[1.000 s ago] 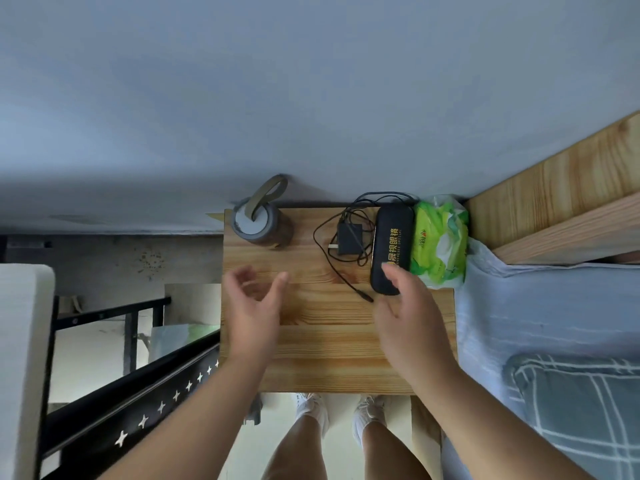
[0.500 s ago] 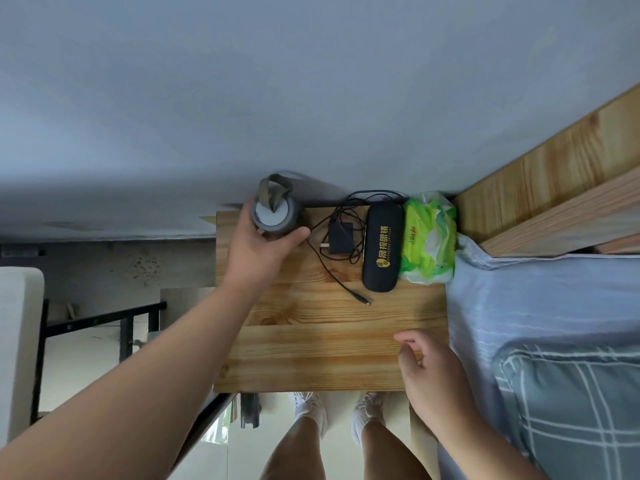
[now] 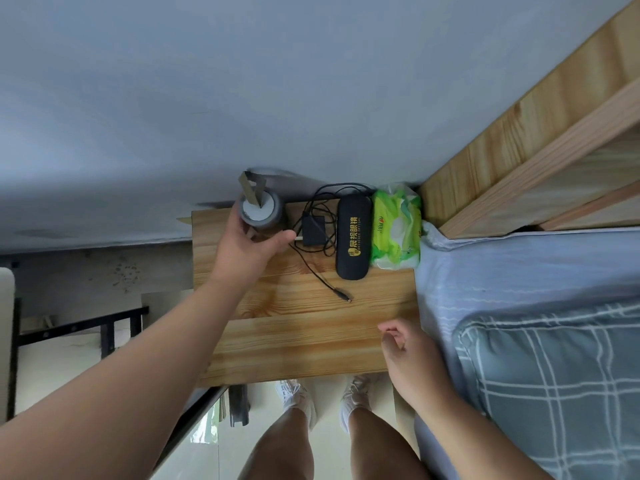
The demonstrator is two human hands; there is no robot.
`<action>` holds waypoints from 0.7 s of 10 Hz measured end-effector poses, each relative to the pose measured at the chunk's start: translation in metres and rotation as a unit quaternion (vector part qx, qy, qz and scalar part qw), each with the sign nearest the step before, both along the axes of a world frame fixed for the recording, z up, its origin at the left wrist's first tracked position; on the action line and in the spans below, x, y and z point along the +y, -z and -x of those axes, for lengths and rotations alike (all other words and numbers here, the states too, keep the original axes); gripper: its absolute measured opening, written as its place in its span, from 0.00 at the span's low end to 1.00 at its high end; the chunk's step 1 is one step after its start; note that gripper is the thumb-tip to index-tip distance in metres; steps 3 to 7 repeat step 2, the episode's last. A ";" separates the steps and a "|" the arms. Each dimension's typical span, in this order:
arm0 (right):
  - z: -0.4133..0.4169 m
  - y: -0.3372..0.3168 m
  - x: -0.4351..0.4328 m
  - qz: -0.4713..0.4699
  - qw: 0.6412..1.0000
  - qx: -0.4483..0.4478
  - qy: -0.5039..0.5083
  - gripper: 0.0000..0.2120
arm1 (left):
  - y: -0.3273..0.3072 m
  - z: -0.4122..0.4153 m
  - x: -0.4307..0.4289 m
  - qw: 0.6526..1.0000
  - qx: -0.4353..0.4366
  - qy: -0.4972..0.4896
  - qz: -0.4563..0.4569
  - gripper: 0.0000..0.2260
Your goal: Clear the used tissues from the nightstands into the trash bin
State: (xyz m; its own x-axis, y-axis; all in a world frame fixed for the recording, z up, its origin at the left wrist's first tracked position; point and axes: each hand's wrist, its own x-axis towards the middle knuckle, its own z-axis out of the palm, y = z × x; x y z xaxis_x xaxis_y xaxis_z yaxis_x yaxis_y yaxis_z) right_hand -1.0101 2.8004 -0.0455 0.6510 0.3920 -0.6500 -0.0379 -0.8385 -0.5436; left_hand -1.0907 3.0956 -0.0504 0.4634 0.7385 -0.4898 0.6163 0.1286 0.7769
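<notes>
Pine desk [image 3: 311, 327]: left hand [image 3: 247, 247] grasps grey cylindrical flask [image 3: 259, 213]; right hand [image 3: 408, 355] released. Used tissues unseen; likely light, soft, pinchable anywhere.

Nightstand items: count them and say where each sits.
4. A grey bottle at the back left, held by the left hand; a charger with its cable right of it; a black glasses case next; a green tissue pack at the back right. The arm could hide more.
</notes>
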 end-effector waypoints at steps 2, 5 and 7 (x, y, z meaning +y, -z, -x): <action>-0.004 -0.043 0.005 -0.050 0.998 -0.009 0.035 0.13 | -0.049 0.040 -0.013 0.996 0.086 0.015 0.030 0.53; -0.004 -0.043 0.005 -0.050 0.998 -0.009 0.035 0.13 | -0.049 0.040 -0.013 0.996 0.086 0.015 0.030 0.53; -0.004 -0.043 0.005 -0.050 0.998 -0.009 0.035 0.13 | -0.049 0.040 -0.013 0.996 0.086 0.015 0.030 0.53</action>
